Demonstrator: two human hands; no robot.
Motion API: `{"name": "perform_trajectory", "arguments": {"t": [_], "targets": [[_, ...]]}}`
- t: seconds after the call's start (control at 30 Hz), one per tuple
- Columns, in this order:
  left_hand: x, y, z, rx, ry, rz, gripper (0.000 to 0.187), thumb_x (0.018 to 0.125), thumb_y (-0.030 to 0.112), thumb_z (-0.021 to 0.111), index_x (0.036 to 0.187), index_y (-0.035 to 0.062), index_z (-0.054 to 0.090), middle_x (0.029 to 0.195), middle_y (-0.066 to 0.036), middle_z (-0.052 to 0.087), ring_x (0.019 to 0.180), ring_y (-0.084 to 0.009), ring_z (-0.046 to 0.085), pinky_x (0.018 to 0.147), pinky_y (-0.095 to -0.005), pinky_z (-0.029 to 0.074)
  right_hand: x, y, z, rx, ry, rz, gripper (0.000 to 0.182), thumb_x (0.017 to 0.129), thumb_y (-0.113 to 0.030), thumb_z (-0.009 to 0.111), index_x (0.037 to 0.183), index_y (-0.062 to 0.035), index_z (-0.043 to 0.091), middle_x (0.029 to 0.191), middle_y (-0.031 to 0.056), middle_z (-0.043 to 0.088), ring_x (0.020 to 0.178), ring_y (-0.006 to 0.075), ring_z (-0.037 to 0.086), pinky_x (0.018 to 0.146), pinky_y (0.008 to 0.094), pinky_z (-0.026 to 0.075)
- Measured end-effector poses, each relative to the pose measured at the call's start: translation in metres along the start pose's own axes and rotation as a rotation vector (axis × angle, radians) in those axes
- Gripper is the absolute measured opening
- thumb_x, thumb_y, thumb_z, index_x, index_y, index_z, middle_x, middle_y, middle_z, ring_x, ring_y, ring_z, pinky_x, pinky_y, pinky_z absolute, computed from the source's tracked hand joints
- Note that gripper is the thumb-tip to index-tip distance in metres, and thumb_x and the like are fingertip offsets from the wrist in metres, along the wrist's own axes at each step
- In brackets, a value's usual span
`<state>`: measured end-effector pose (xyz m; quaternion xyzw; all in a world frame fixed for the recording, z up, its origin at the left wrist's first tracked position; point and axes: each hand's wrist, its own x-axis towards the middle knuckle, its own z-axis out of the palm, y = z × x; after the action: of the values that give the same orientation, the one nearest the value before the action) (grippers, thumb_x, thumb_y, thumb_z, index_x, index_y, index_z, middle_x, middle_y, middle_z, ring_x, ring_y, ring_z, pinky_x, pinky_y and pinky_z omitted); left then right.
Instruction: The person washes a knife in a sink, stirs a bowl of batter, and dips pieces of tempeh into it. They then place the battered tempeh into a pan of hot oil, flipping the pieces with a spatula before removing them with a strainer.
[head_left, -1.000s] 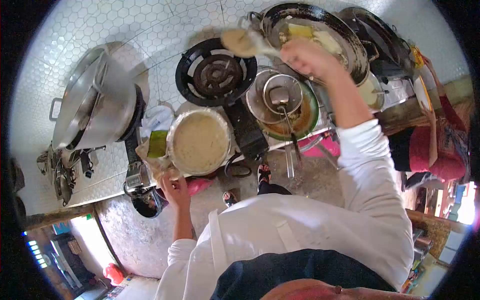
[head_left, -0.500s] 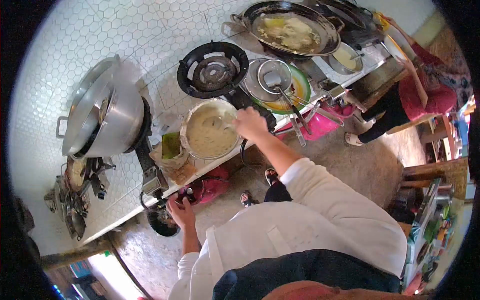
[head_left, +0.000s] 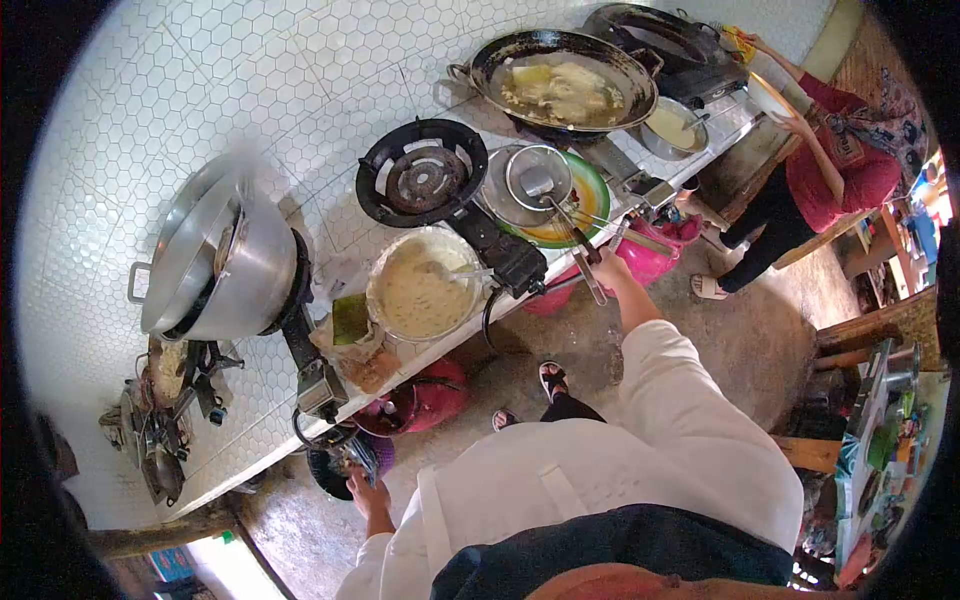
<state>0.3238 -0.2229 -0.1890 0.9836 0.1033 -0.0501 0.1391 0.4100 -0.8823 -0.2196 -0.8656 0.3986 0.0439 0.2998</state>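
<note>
The worktop [head_left: 235, 430], faced in glossy white hexagonal tile, is running diagonally across my feed. At far right a co-worker [head_left: 845, 185] is standing in a red top, its chest print too small for me to read. Dull aluminium pots [head_left: 245, 285], round and deep, are leaning together at left. A wide, blackened metal wok [head_left: 560, 43] is holding pale, ragged food. A ringed black burner [head_left: 423, 182] is standing near a round bowl [head_left: 425, 336] of lumpy, creamy mixture. A green-rimmed plate [head_left: 595, 183] is lying beneath a round wire strainer [head_left: 522, 166], and a metal turner [head_left: 537, 187] is resting across that strainer, its dark handle overhanging the worktop edge. My right hand [head_left: 612, 270] is meeting that handle's end, fingers curled there; how firmly, I cannot tell. My left hand [head_left: 370, 492] is hanging beside a dark container [head_left: 325, 478] below the worktop; I cannot tell whether its fingers are pinching anything.
</note>
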Motion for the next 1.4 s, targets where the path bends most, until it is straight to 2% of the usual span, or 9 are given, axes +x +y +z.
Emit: {"name": "perform_trajectory", "arguments": {"t": [0.27,0.63,0.73,0.87,1.0,1.2,1.27,1.33,1.4], "targets": [[0.001,-0.12,0.065,0.058,-0.33,-0.273,0.045,0.063,0.019,0.069,0.101,0.0078,0.049,0.113,-0.017,0.044,0.102,-0.035,0.048,0.084,-0.0416,0.042,-0.059,-0.055,-0.098,0.719,-0.129,0.051,0.016,0.074,-0.021,0.056,0.066,-0.0098,0.05,0.047,-0.0061,0.03,0.033,0.0057,0.024,0.031,0.0255,0.015],[-0.05,-0.103,0.082,0.058,-0.734,-0.401,0.031,0.061,0.031,0.065,0.082,0.0075,0.065,0.092,-0.014,0.064,0.085,-0.0292,0.061,0.076,-0.0401,0.047,-0.03,-0.089,-0.26,1.133,-0.583,-0.237,0.017,0.084,-0.019,0.054,0.089,-0.0034,0.055,0.048,-0.002,0.036,0.036,0.0069,0.026,0.034,0.0224,0.02],[-0.065,-0.036,0.074,0.189,-0.797,-0.396,0.028,0.064,0.03,0.062,0.084,0.0107,0.066,0.095,-0.011,0.064,0.086,-0.0283,0.061,0.075,-0.0384,0.048,0.015,-0.104,-0.289,0.958,-0.431,-0.243,0.017,0.078,-0.02,0.053,0.087,-0.0051,0.052,0.055,0.003,0.044,0.039,0.0102,0.039,0.037,0.0228,0.027],[-0.078,-0.093,0.188,0.548,-0.544,0.778,0.024,0.076,0.025,0.048,0.091,0.0202,0.065,0.092,-0.006,0.063,0.096,-0.0183,0.057,0.083,-0.0354,0.044,0.119,-0.105,-0.314,0.383,-0.273,-0.297,0.021,0.072,-0.018,0.053,0.087,-0.0042,0.054,0.068,0.0116,0.056,0.052,0.0185,0.054,0.044,0.0279,0.039],[-0.108,-0.052,0.21,0.555,-0.584,0.663,0.025,0.076,0.025,0.049,0.095,0.0224,0.064,0.094,-0.004,0.063,0.101,-0.0158,0.054,0.088,-0.0356,0.04,0.168,-0.13,-0.307,-0.374,0.24,-0.299,0.04,0.073,-0.018,0.05,0.112,-0.0097,0.053,0.109,0.0186,0.057,0.103,0.0339,0.054,0.085,0.0433,0.044],[-0.165,-0.021,0.213,0.548,-0.645,0.685,0.025,0.077,0.026,0.049,0.097,0.0227,0.063,0.093,-0.002,0.064,0.098,-0.0164,0.056,0.084,-0.0339,0.042,0.216,-0.127,-0.307,-0.542,0.273,-0.496,0.03,0.074,-0.018,0.051,0.1,-0.0028,0.054,0.088,0.016,0.063,0.081,0.032,0.061,0.069,0.0418,0.047],[-0.174,-0.011,0.215,0.744,-0.838,0.569,0.026,0.077,0.03,0.051,0.098,0.0187,0.063,0.095,-0.006,0.064,0.092,-0.0197,0.059,0.084,-0.0334,0.043,0.241,-0.12,-0.314,-0.572,0.089,-0.595,0.026,0.074,-0.016,0.053,0.096,-0.0022,0.054,0.076,0.0142,0.06,0.066,0.0282,0.058,0.057,0.0397,0.044],[-0.176,0.016,0.187,0.298,-0.793,-0.188,0.029,0.077,0.034,0.054,0.097,0.0153,0.062,0.098,-0.008,0.063,0.09,-0.0221,0.06,0.085,-0.033,0.042,0.25,-0.115,-0.319,-0.598,-0.091,-0.682,0.022,0.074,-0.015,0.054,0.092,-0.0016,0.053,0.065,0.0124,0.058,0.051,0.0244,0.054,0.045,0.0377,0.04],[-0.156,0.046,0.161,0.119,-0.808,-0.47,0.04,0.072,0.04,0.06,0.1,0.0115,0.059,0.102,-0.009,0.062,0.093,-0.0238,0.059,0.085,-0.0338,0.043,0.238,-0.112,-0.33,0.041,-0.357,-0.254,0.014,0.073,-0.012,0.058,0.081,-0.0029,0.053,0.05,0.0057,0.044,0.036,0.0138,0.036,0.034,0.0319,0.024]]}}
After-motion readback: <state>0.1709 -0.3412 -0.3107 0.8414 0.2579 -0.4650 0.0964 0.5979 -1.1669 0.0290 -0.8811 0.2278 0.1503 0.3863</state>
